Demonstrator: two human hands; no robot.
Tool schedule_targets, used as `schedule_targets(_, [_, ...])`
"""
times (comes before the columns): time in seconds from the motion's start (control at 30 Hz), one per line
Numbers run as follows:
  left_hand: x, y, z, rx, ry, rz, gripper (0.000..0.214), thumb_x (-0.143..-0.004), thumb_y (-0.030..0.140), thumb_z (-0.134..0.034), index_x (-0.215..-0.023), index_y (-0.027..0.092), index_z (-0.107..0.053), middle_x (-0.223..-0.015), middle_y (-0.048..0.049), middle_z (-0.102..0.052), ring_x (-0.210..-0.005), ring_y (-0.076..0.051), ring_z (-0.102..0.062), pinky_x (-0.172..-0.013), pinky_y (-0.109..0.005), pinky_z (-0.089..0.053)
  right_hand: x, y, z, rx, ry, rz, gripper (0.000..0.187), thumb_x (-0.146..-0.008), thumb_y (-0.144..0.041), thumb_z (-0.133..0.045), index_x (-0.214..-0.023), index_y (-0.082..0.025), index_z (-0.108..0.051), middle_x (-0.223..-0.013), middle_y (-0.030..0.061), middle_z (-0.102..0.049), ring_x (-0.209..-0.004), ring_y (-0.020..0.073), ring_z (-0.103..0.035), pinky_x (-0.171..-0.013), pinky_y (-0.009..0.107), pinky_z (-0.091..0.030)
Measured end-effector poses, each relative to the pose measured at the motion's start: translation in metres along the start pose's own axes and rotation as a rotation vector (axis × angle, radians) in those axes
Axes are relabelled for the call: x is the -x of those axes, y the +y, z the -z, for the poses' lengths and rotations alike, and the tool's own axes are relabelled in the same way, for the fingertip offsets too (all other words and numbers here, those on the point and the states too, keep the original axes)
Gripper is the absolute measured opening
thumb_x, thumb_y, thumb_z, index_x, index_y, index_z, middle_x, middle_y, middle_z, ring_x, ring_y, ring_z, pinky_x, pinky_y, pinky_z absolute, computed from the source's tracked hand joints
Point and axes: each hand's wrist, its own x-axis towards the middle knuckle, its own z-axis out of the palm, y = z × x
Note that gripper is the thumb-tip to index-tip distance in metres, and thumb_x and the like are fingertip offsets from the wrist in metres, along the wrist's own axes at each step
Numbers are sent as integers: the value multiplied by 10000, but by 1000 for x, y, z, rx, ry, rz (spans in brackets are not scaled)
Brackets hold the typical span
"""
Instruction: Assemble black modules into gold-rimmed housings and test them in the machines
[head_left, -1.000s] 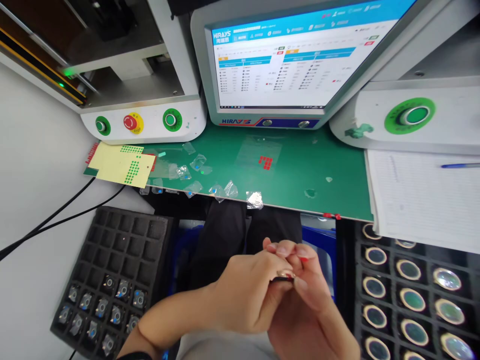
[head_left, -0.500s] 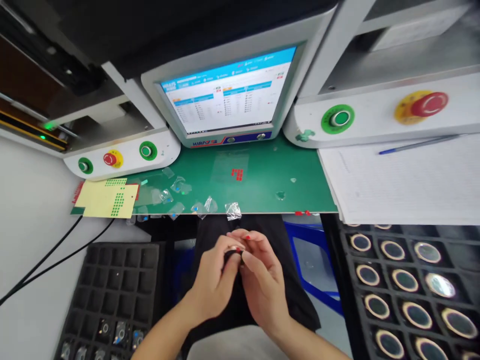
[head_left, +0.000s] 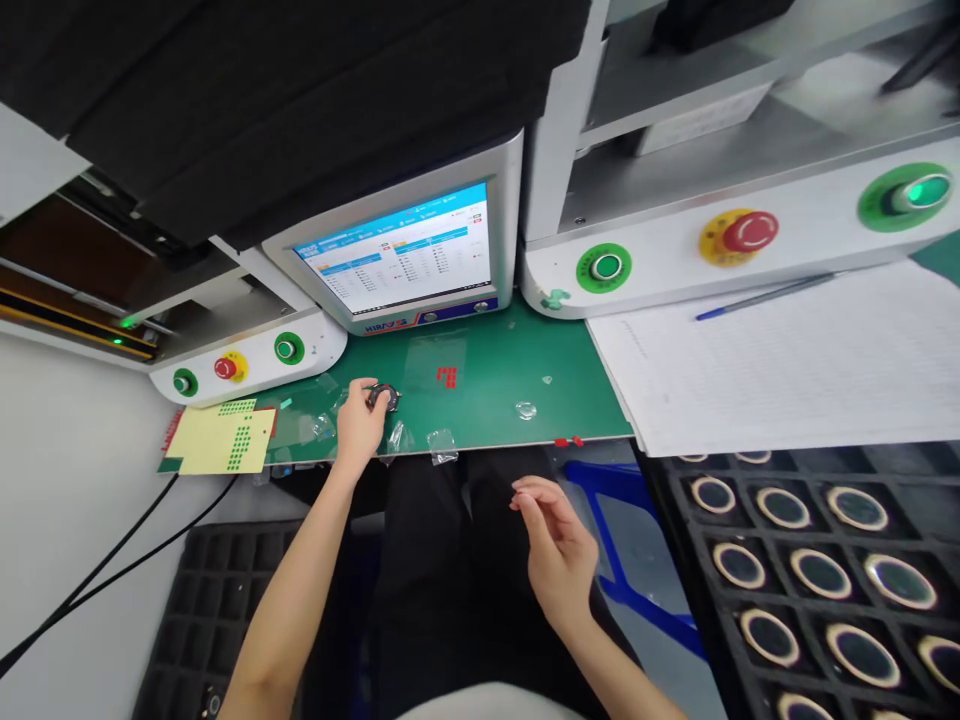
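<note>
Both hands now parted — left hand point(head_left: 361, 425) alone grasps the round black part point(head_left: 390, 396); right hand point(head_left: 560, 548) curled, contents indeterminable.

black disc point(head_left: 393, 398), green tabletop point(head_left: 566, 345)

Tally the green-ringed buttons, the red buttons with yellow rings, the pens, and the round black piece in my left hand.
Green-ringed buttons: 4
Yellow-ringed red buttons: 2
Pen: 1
Round black piece in left hand: 1
Total: 8
</note>
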Motion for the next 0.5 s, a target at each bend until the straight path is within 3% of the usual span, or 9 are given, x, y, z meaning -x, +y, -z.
schedule_targets(0.17, [-3,-2,-9,-165,71,-13,148,-866,142,-643,-1005,122,-690,-1004,-76,-661,-960,-253,-636,-903,-388,-482,2,36,11,167,-119,151,162,-899,-308,-615,-781,-205,-655,-818,58,-674,-752,197,-646,-671,335,-511])
schedule_targets(0.33, [1,-26,-10,-207,123,-3,291,-791,86,-693,-1075,148,-674,-1081,-95,-649,-878,-207,-647,-850,-335,-521,5,61,15,323,-213,229,254,-924,-386,-577,-755,-202,-623,-788,63,-670,-750,203,-645,-700,348,-512])
schedule_targets(0.4, [15,-42,6,-209,155,-1,291,-819,105,-662,-1103,170,-662,-1151,-89,-631,-836,-173,-641,-774,-293,-538,7,66,17,375,-228,245,288,-934,-419,-564,-758,-197,-615,-789,67,-667,-753,203,-642,-714,352,-507])
schedule_targets(0.5, [57,-74,53,-250,252,67,214,-902,133,-556,-1076,188,-669,-1164,-73,-638,-929,-172,-640,-749,-257,-540,11,65,20,419,-247,255,324,-932,-450,-568,-745,-189,-606,-787,73,-660,-746,206,-637,-729,361,-497])
